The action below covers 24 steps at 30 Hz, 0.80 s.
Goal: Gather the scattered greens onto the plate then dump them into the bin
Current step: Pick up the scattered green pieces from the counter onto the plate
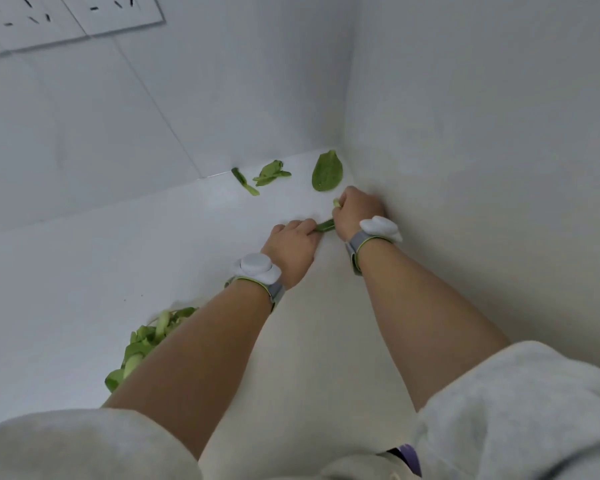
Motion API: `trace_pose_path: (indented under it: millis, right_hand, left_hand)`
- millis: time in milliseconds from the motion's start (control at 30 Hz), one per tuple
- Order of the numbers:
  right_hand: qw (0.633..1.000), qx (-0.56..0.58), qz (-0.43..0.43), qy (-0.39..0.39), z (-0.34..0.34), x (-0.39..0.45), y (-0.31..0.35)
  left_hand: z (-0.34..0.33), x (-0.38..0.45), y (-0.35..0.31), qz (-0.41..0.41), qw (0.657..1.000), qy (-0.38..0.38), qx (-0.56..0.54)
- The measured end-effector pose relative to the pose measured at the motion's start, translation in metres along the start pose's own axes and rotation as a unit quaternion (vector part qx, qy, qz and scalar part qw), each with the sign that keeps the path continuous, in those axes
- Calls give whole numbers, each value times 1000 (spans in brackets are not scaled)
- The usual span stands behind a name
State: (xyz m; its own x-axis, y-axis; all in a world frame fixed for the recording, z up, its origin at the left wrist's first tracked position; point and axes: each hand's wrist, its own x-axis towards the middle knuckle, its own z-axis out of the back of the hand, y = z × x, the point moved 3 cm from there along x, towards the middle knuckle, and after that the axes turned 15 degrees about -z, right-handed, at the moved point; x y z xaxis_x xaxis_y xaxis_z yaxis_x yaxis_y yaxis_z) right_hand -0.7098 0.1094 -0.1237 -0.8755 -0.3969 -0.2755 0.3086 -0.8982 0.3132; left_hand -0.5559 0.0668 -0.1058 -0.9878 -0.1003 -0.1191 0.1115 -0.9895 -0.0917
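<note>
Both hands work close together on a white worktop (84, 271), near the corner where two white walls meet. The right hand (355, 211) lies nearest that corner, its fingers curled round a green stem (336, 202) whose pale end sticks up out of the fist. The left hand (293, 242) sits just on the near side of the right hand, and its fingers pinch a small dark green leaf (324, 226) that reaches across to the right hand's wrist. Each wrist carries a grey strap with a white sensor puck.

Beyond the right hand, closer to the corner, a broad oval spinach leaf (327, 171) lies flat on the worktop. Farther from the corner along the back wall lie a crumpled leaf cluster (271, 173) and a thin dark stalk (245, 181), apart from each other and from the hands.

Well away from the corner, under the left forearm, a pile of greens (146, 344) with pale stems rests on the worktop; a thin curved white edge shows beside it, but whether that is a plate cannot be told.

White wall sockets (73, 15) sit high on the back wall, far from the corner.
</note>
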Motion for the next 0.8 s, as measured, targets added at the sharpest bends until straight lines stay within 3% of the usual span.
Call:
trace_pose_path:
  millis: [167, 267, 533, 800]
  right_hand:
    - [994, 110, -5, -25, -4, -18, -5]
    - [985, 172, 0, -34, -4, -33, -11]
    - [979, 203, 21, -25, 1, -72, -18]
    - [965, 251, 50, 64, -15, -155, 13]
  left_hand:
    - [6, -10, 5, 38, 997, 5, -60]
    - [12, -20, 10, 90, 989, -51, -102]
    - [26, -64, 17, 192, 915, -189, -300]
    - [37, -155, 31, 234, 858, -214, -404]
